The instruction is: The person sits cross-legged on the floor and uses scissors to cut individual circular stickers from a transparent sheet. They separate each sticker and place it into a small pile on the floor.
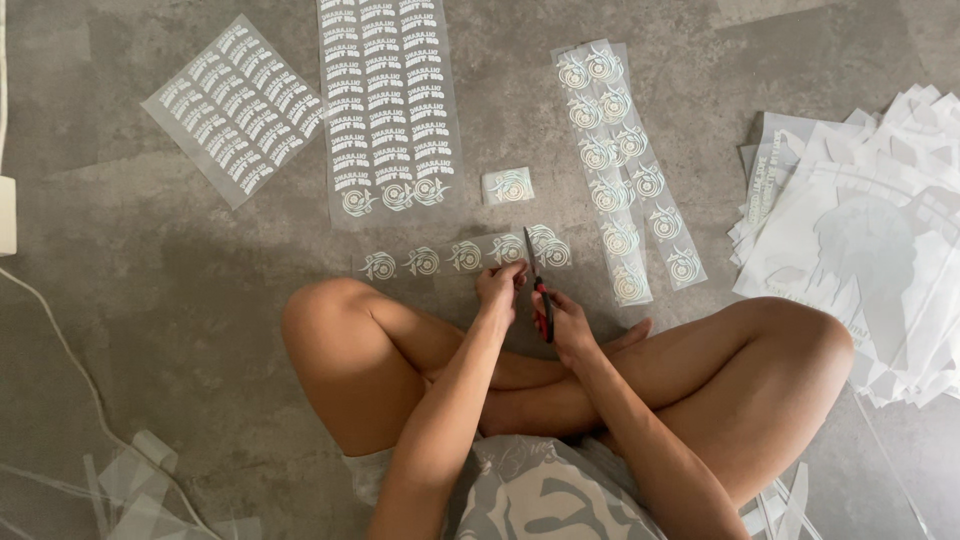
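I sit cross-legged on a grey floor. My right hand [566, 322] grips red-handled scissors [537, 290], blades pointing away from me into a clear film strip [440, 259] printed with round white emblems. My left hand [500, 284] pinches that strip just left of the blades. A small cut-off piece [507, 186] with one emblem lies a little farther away on the floor.
Two long emblem strips [625, 165] lie to the right, a tall printed sheet [388, 100] and a tilted sheet [238, 108] ahead. A pile of large white films [860, 240] sits far right. Film scraps [130, 485] and a white cable [60, 345] lie at left.
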